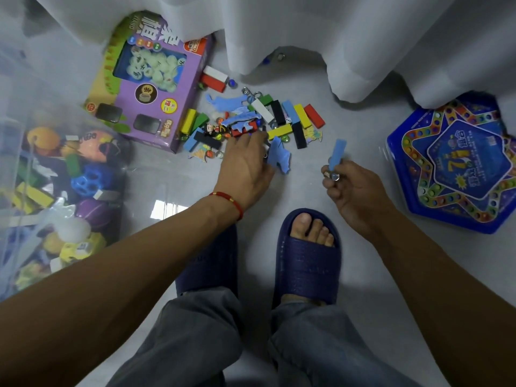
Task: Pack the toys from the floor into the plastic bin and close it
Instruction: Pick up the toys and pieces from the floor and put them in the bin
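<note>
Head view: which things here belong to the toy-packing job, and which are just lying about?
Job:
- plastic bin, already holding toys
- loose pile of blocks and marbles
- light blue block gripped by the right hand
- left hand reaching into the pile
- purple game box, blue star game board

Lying about:
- white curtain
- blue slippers

My arms are bare to the edge of view, no sleeves showing. Around the wrist of my left hand (245,170) sits a thin red cord bracelet (229,201) with small gold beads. My right hand (354,191) wears nothing. Below my hands, grey trousers (195,339) cover my legs, and I wear dark blue open-toed slippers (307,263) with a textured strap.
</note>
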{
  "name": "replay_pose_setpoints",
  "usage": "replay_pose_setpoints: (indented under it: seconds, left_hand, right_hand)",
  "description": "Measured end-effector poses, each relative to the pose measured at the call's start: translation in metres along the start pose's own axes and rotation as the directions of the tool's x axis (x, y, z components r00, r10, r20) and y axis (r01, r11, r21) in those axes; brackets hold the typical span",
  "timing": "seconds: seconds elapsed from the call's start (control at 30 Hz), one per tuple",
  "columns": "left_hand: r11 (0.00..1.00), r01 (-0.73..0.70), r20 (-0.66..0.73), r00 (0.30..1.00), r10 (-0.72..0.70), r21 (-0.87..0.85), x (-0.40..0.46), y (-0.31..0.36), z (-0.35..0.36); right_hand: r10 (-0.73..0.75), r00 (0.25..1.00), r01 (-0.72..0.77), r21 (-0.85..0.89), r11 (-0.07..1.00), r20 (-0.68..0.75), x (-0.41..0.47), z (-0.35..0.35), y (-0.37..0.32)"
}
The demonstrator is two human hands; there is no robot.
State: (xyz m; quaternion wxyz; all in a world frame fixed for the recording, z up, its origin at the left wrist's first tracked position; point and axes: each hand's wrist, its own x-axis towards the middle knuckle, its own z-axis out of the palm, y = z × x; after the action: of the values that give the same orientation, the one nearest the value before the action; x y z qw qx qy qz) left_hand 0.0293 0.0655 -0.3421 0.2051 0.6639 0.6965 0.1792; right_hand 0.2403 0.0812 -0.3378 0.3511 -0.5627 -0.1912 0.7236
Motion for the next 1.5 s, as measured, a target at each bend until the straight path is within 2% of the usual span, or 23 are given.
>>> replay_pose_setpoints:
  seconds: [0.07, 0.2, 0.3, 0.47, 0.63, 0.77, 0.83, 0.87, 0.97, 1.0, 1.07, 1.1, 1.17, 1.27, 1.3, 1.33, 1.4, 1.47, 1.5]
  left_hand:
    - [0.997, -0.070, 0.004, 0.998, 0.069, 0.021, 0.010, 0.008, 0.002]
    - [0.995, -0.061, 0.081, 0.995, 0.054, 0.085, 0.024, 0.006, 0.009]
    - [0.964, -0.118, 0.136, 0.987, 0.087, 0.236, 0.032, -0.001, 0.016]
    - [0.957, -0.127, 0.161, 0.983, 0.087, 0.259, 0.039, 0.003, 0.023]
    - [0.988, -0.104, 0.144, 0.986, 0.087, 0.114, 0.038, 0.013, 0.022]
    - [0.975, 0.111, 0.086, 0.992, -0.096, -0.191, 0.027, 0.023, 0.008]
    - [0.880, 0.270, 0.135, 0.962, -0.236, -0.390, 0.011, 0.025, -0.006]
    - [0.801, 0.344, 0.186, 0.939, -0.289, -0.490, 0.002, 0.024, -0.013]
    - [0.492, 0.450, 0.329, 0.890, -0.317, -0.745, -0.034, 0.026, -0.043]
    - [0.397, 0.461, 0.345, 0.878, -0.331, -0.794, -0.048, 0.027, -0.059]
    - [0.188, 0.480, 0.389, 0.841, -0.376, -0.857, -0.072, 0.035, -0.084]
    - [0.138, 0.459, 0.376, 0.838, -0.396, -0.877, -0.085, 0.034, -0.102]
    - [0.147, 0.385, 0.296, 0.859, -0.417, -0.911, -0.110, 0.032, -0.145]
    - [0.231, 0.277, 0.133, 0.859, -0.494, -0.933, -0.143, 0.018, -0.215]
    - [0.251, 0.261, 0.086, 0.833, -0.547, -0.932, -0.156, 0.010, -0.237]
    - [0.251, 0.256, 0.054, 0.792, -0.608, -0.933, -0.168, 0.001, -0.258]
    - [0.171, 0.250, 0.049, 0.683, -0.729, -0.953, -0.195, -0.020, -0.292]
    - [0.053, 0.258, 0.106, 0.562, -0.820, -0.965, -0.220, -0.042, -0.312]
    - [0.031, 0.244, 0.103, 0.516, -0.851, -0.969, -0.232, -0.052, -0.318]
  right_hand:
    - [0.065, 0.990, -0.085, 0.160, 0.983, 0.126, -0.004, -0.002, -0.008]
    - [-0.019, 0.950, -0.042, 0.187, 0.981, 0.311, -0.006, 0.005, -0.021]
    - [-0.012, 0.956, -0.024, 0.118, 0.993, 0.293, 0.000, 0.019, -0.026]
    - [0.045, 0.978, -0.045, -0.002, 0.999, 0.205, 0.007, 0.031, -0.017]
    - [0.078, 0.979, -0.078, -0.005, 0.997, 0.190, 0.003, 0.026, -0.013]
    - [0.122, 0.956, -0.168, 0.157, 0.973, 0.266, 0.000, 0.017, -0.016]
    - [0.137, 0.933, -0.219, 0.225, 0.949, 0.333, -0.003, 0.012, -0.016]
    - [0.143, 0.917, -0.243, 0.235, 0.941, 0.373, -0.006, 0.011, -0.017]
    - [0.191, 0.875, -0.291, 0.167, 0.942, 0.444, -0.021, 0.012, -0.022]
    - [0.230, 0.872, -0.303, 0.107, 0.947, 0.433, -0.028, 0.018, -0.025]
    - [0.343, 0.888, -0.330, -0.097, 0.939, 0.306, -0.038, 0.023, -0.036]
    - [0.386, 0.893, -0.337, -0.226, 0.914, 0.231, -0.044, 0.034, -0.043]
    - [0.420, 0.895, -0.328, -0.413, 0.850, 0.154, -0.060, 0.064, -0.068]
    - [0.357, 0.903, -0.153, -0.597, 0.787, 0.240, -0.095, 0.135, -0.120]
    - [0.337, 0.898, -0.064, -0.673, 0.737, 0.284, -0.109, 0.163, -0.133]
    - [0.327, 0.885, 0.031, -0.743, 0.668, 0.331, -0.126, 0.193, -0.142]
    - [0.356, 0.825, 0.189, -0.808, 0.557, 0.438, -0.156, 0.249, -0.145]
    - [0.425, 0.736, 0.264, -0.803, 0.535, 0.526, -0.183, 0.300, -0.122]
    - [0.460, 0.697, 0.266, -0.795, 0.546, 0.550, -0.194, 0.322, -0.105]
